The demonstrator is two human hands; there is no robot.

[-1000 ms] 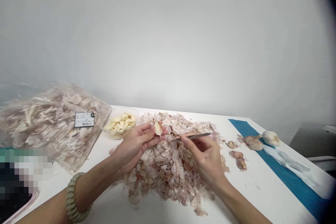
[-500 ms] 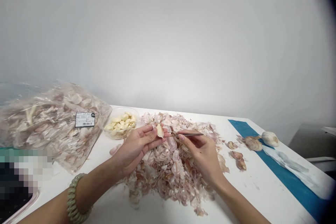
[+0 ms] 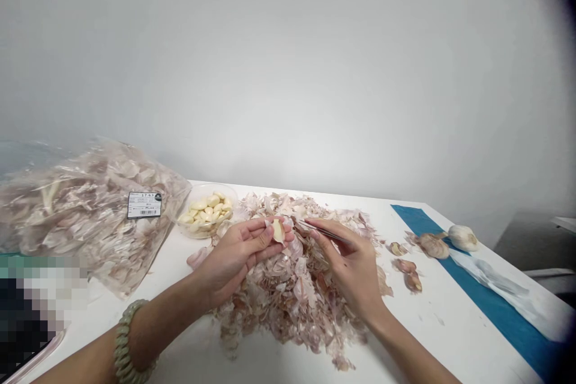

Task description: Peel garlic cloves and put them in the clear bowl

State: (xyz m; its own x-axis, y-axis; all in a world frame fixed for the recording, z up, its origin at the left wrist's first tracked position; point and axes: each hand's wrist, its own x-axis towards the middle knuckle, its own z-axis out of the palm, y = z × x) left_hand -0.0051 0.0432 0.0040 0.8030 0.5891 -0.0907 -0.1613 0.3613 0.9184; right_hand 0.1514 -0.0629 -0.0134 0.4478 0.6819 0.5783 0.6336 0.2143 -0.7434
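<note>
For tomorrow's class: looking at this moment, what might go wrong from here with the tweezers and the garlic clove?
The slim metal tweezers in the right hand point toward the garlic clove in the left hand, so a slip might jab that hand. The small clove might also drop into the heap of papery skins below and be hard to find. Loose skins lying close to the clear tub of peeled cloves might get in among them.

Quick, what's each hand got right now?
Left hand: closed, holding a garlic clove.
Right hand: closed, pinching tweezers.
</note>
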